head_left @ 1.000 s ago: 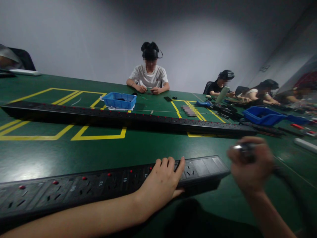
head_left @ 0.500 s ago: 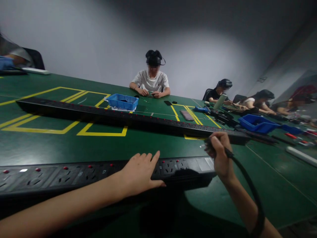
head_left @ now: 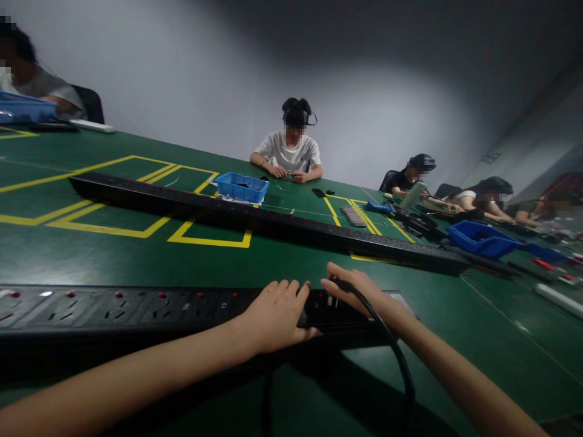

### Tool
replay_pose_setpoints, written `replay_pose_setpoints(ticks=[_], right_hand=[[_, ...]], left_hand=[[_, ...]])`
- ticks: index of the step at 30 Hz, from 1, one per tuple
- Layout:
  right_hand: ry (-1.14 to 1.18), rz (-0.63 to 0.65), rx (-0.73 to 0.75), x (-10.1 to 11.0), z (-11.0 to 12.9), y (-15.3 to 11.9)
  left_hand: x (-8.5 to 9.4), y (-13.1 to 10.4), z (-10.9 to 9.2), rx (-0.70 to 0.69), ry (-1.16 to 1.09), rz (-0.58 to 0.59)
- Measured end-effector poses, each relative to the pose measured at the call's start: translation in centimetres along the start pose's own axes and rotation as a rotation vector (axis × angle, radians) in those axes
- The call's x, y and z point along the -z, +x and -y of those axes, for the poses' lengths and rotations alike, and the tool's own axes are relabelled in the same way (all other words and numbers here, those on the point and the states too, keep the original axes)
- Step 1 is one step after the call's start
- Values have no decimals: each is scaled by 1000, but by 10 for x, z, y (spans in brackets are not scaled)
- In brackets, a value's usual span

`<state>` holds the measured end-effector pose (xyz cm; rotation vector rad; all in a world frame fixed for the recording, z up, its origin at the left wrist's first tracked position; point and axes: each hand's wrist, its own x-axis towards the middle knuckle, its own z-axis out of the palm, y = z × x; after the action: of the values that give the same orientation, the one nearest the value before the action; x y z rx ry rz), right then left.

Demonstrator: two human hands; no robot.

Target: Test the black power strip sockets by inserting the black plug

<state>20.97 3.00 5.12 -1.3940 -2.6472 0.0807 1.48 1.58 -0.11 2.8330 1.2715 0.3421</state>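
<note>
A long black power strip (head_left: 141, 312) with rows of sockets and red lights lies along the near side of the green table. My left hand (head_left: 276, 315) is closed over it near its right part, fingers at the far edge and thumb along the near side. Just to the right, my right hand (head_left: 357, 288) pinches a black power plug (head_left: 334, 298). The plug's metal prongs point down at the sockets, and a little of them still shows above the strip. From the plug, a thick black cable (head_left: 401, 358) curves down past my right wrist.
Farther back, a second long black power strip (head_left: 273, 226) crosses the green table (head_left: 204, 267). Behind it stands a light blue bin (head_left: 241, 193). A person (head_left: 291, 152) sits opposite. To the right are a dark blue tray (head_left: 480, 240) and a white bar (head_left: 558, 301).
My right hand has brought the plug left and down from beyond the strip's right end to its sockets. My left hand's fingers have drawn closer around the strip. The view has shifted slightly left.
</note>
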Motion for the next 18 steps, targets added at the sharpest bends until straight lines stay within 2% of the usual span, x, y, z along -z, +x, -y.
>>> replay_pose_setpoints(ticks=[6,10,14,18], right_hand=[[-120,-137,-15,-23,15,-7],[-160,-239,-49,-37,15,-10],[-179,-293,-67,-40,15,-10],[-161,-290,-52,-37,16,-9]], left_hand=[[2,-1,-1,2,-16,-8],[0,-1,-1,1,-24,-15],[0,-1,0,-3,-37,-25],[1,0,1,-2,-45,-21]])
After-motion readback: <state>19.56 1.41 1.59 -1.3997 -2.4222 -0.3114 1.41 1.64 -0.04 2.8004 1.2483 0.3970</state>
